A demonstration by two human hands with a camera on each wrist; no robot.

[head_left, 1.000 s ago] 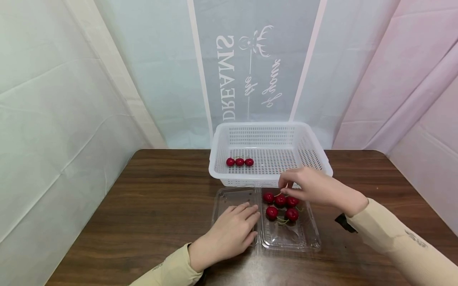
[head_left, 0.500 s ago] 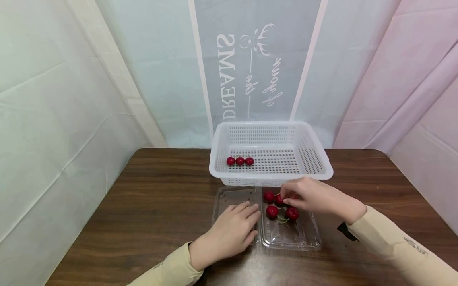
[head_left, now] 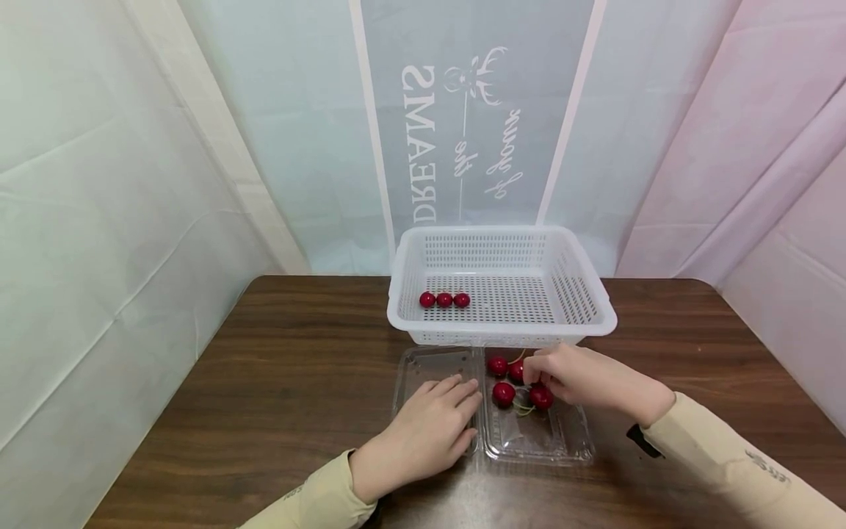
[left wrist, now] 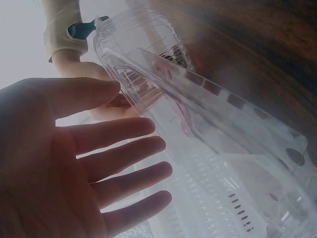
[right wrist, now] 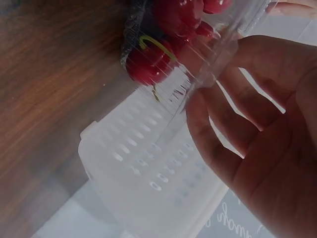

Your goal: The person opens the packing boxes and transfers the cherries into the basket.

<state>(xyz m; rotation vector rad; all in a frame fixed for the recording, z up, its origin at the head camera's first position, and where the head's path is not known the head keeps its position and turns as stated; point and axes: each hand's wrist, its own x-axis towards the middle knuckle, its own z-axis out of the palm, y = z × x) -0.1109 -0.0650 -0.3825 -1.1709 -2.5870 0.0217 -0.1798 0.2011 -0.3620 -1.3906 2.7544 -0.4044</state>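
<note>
Cherries (head_left: 518,382) lie clustered in the far part of the right half of a clear plastic clamshell box (head_left: 529,441), which sits opened flat on the table (head_left: 264,382) just in front of a white perforated basket (head_left: 581,294). The right hand (head_left: 575,376) reaches into that cluster from the right, fingers curled down over the fruit; it hides at least one cherry, and whether it already pinches one or only touches them cannot be told from the head view or the right wrist view. The left hand (head_left: 429,430) lies flat with straight fingers on the box's empty left half, the lid, holding nothing; pressing there would keep the light box from sliding or springing shut while the other hand works. Three more cherries (head_left: 444,300) sit in a neat row on the basket's floor, near its left wall. The basket stands close behind the box, so the reach between them is short.
</note>
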